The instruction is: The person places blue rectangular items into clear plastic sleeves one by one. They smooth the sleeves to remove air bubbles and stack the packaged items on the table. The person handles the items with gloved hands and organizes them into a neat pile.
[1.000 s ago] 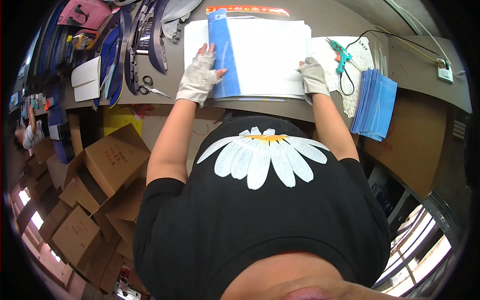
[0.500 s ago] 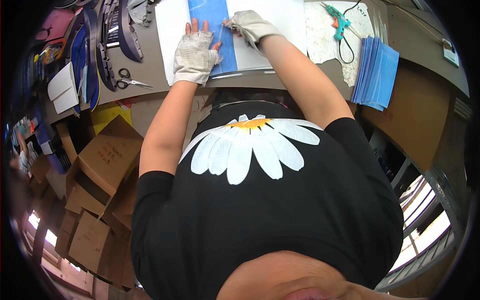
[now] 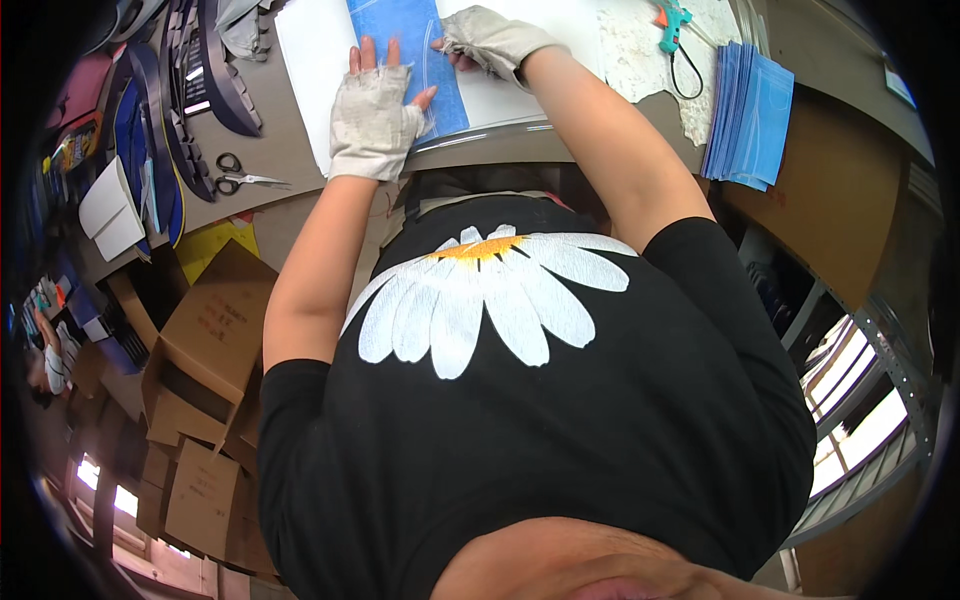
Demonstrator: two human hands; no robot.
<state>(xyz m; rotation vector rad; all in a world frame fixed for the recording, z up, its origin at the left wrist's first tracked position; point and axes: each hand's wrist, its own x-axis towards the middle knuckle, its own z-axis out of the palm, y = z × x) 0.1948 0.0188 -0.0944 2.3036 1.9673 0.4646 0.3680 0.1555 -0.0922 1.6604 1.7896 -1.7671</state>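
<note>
Blue printed strip [image 3: 415,60] lies on a stack of white sheets [image 3: 505,100] at the near edge of the bench [image 3: 285,140], running from that edge toward the far side, its far end cut off by the top of the view. My left hand [image 3: 375,115], in an off-white fingerless glove, is palm down over the strip's left border at its near end: fingers slightly apart and pointing toward the bench's far edge, thumb out to the right across the blue. My right hand [image 3: 495,42], gloved likewise, is over the white sheets just right of the strip, fingers curled, bare fingertips at the strip's right edge; cannot tell whether they pinch it or only touch it. The strip thus shows blue between both hands, the left the nearer to the bench's near edge. Left of the sheets, near that edge: black-handled scissors [image 3: 245,180], blades toward the sheets; beyond them, dark curved pieces [image 3: 225,90]. Right of the sheets: teal glue gun [image 3: 675,30] on a stained white board [image 3: 655,75], then a stack of blue panels [image 3: 755,120] reaching past the near edge.
</note>
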